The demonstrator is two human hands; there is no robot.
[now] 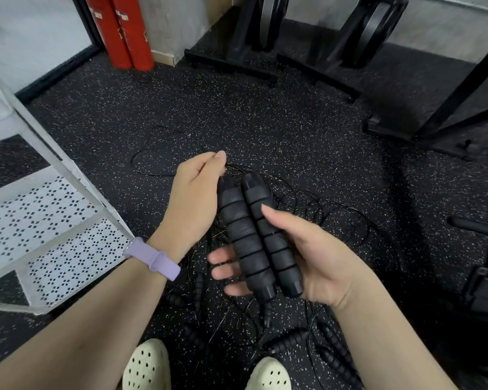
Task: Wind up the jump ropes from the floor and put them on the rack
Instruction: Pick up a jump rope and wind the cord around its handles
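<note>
jump rope handles (258,235) lie paired in the right hand (307,257), its fingers curled round them, above the floor tangle (307,209). the left hand (195,198) pinches the cord; better wind even, snug loops round both handles.

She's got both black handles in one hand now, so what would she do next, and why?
Probably start looping the thin cord around the paired handles. Her right hand grips them side by side, her left hand pinches the cord at their top, and the rest lies loose on the floor.
</note>
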